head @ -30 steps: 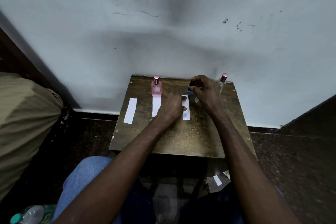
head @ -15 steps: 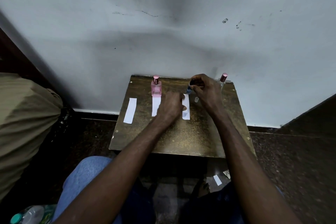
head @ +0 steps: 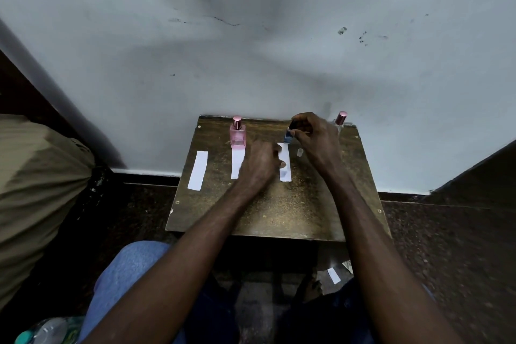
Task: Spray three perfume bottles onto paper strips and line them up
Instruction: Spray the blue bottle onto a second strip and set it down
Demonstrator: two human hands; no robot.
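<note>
Three white paper strips lie side by side on a small wooden table (head: 279,212): a left strip (head: 198,170), a middle strip (head: 236,160) and a right strip (head: 285,167) with a dark wet spot. A pink perfume bottle (head: 238,132) stands capped behind the middle strip. My right hand (head: 312,139) grips a small blue bottle (head: 288,135) just above the far end of the right strip. My left hand (head: 259,162) rests on the table with its fingers on the right strip's left edge. A clear bottle with a pink cap (head: 340,120) stands at the back right corner.
A small clear cap (head: 300,152) lies on the table beside my right hand. The table stands against a grey-white wall. A paper scrap (head: 333,275) lies on the floor below. A plastic water bottle (head: 47,332) sits at the lower left, and khaki cloth (head: 36,181) at the left.
My right hand with the blue bottle has shifted slightly back toward the wall. My left hand stays by the right strip.
</note>
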